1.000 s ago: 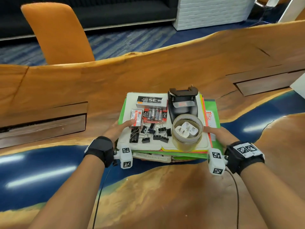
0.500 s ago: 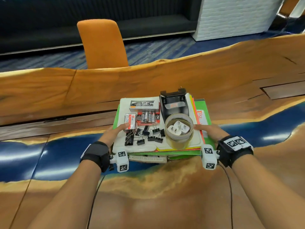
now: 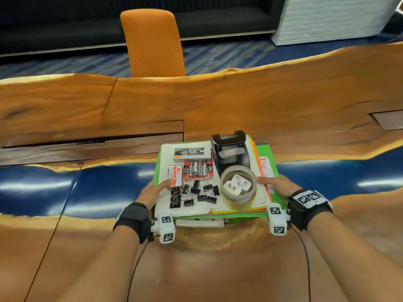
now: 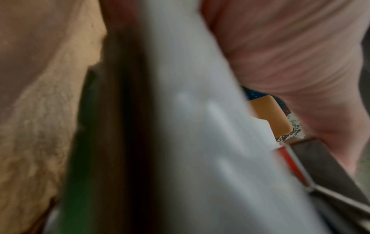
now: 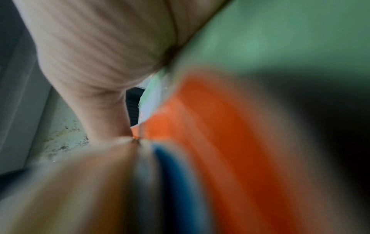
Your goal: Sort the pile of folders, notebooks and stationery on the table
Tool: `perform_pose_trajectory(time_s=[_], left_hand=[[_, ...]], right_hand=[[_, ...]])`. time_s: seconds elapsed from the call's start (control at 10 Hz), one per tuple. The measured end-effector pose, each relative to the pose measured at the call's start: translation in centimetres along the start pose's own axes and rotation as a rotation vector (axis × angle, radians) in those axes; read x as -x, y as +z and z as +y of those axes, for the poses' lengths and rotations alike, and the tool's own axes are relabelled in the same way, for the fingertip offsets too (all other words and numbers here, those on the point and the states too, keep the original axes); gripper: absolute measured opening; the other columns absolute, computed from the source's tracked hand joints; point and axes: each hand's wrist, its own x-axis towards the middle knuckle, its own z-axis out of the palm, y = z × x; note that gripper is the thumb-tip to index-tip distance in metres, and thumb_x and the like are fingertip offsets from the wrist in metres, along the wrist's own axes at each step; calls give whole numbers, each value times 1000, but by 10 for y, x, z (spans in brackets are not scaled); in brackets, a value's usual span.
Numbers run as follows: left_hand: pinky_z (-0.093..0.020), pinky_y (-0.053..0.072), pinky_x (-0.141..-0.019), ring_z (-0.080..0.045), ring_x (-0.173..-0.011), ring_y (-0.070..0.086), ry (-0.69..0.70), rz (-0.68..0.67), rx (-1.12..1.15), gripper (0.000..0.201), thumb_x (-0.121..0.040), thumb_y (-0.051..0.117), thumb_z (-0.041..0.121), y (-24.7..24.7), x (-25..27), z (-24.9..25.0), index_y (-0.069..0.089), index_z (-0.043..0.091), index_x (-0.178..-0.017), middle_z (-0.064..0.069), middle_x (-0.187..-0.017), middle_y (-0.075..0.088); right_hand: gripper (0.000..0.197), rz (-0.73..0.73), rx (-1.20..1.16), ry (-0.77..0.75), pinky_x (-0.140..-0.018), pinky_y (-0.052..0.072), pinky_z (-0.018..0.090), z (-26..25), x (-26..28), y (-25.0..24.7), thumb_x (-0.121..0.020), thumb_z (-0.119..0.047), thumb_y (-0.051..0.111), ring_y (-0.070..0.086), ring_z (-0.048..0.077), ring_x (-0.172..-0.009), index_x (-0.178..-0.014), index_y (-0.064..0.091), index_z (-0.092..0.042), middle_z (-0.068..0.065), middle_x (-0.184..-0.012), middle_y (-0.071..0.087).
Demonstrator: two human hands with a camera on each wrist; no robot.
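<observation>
The left hand (image 3: 152,190) grips the left edge of a stack of coloured folders and notebooks (image 3: 267,159), thumb on top beside a small white-and-red cardboard box (image 3: 175,175), fingers hidden beneath; in the left wrist view the stack's white and green edges (image 4: 200,142) fill the frame, blurred, with the thumb (image 4: 290,55) pressed against them. The stack is held over the near part of a wooden worktop with a glossy blue resin band (image 3: 87,186); whether its underside touches the wood cannot be told. On the stack's white top sheet (image 3: 165,149), from left: the small box, a cluster of black binder clips (image 3: 196,192) at the near edge, a red-backed pack of silver batteries (image 3: 197,168) behind them, and a long black-and-white box printed "NO. 35" (image 3: 192,152) farther back. Right of these lies a black hole punch (image 3: 231,152), and in front of it a clear round jar holding white plug adapters (image 3: 238,187). A green folder with a white label (image 3: 266,165) sticks out on the right. The right hand (image 3: 275,185) grips the stack's right edge, thumb on top near the jar, fingers underneath out of sight; the right wrist view shows blurred green, orange and blue edges (image 5: 210,126) against the thumb (image 5: 104,47). An orange chair (image 3: 152,42) stands beyond the worktop.
</observation>
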Motion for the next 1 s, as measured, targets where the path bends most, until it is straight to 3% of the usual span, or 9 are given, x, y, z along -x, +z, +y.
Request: perform_pose_trajectory(time_s=[0.1,0.3,0.4,0.5,0.6,0.7,0.8,1.0], left_hand=[[-51,45,-104,-27,-109,67,-6,-13,16,89,-38,88,67,5,-4,0,66,28,-114,-2,-111,74],[-49,41,-108,-26,-114,62,-25,12,-82,85,-33,81,77,13,-14,17,66,32,-104,-2,-118,69],[-41,36,-105,-25,-115,53,-38,-7,-172,51,-68,75,65,19,-5,28,62,30,-102,-3,-123,59],[-34,35,-95,-23,-110,50,-43,15,-241,60,-82,69,50,17,-5,29,56,15,-129,-7,-133,55],[-41,35,-103,-30,-128,45,-5,77,-222,94,-76,80,39,16,4,40,30,16,-152,-12,-149,43],[-45,29,-113,-30,-144,29,140,124,-270,108,-74,84,33,20,16,71,15,24,-157,-7,-160,25],[-46,33,-113,-29,-144,29,309,193,-317,98,-78,80,37,27,27,117,19,27,-155,-5,-160,25],[-49,41,-107,-31,-130,47,631,299,-733,76,-82,70,41,59,60,237,33,32,-148,-5,-147,45]], right_hand=[[10,3,4,19,-43,51,21,-1,-3,-4,-86,-12,71,70,15,-53,-93,64,-11,4,-70,73],[22,-1,15,59,-60,55,31,-3,-8,-10,-83,-18,75,73,23,-66,-101,65,-11,10,-84,76],[25,1,33,56,-66,55,33,-7,-7,-12,-82,-18,76,72,22,-70,-103,66,-11,12,-92,75],[24,19,60,39,-67,53,33,-12,-6,-11,-82,-18,76,72,22,-73,-102,66,-12,9,-89,75],[45,43,108,-11,-85,51,38,-15,-2,-12,-78,-22,81,66,26,-96,-117,60,-13,9,-117,68],[80,275,247,-79,-100,41,39,-39,8,-16,-77,-34,82,50,30,-124,-142,41,-15,9,-140,50],[88,441,529,-231,-111,36,47,-81,19,-17,-75,-49,80,38,34,-137,-146,40,-16,13,-153,35],[75,406,883,-638,-120,23,45,-220,70,24,-85,-51,68,18,29,-148,-148,39,-23,8,-159,26]])
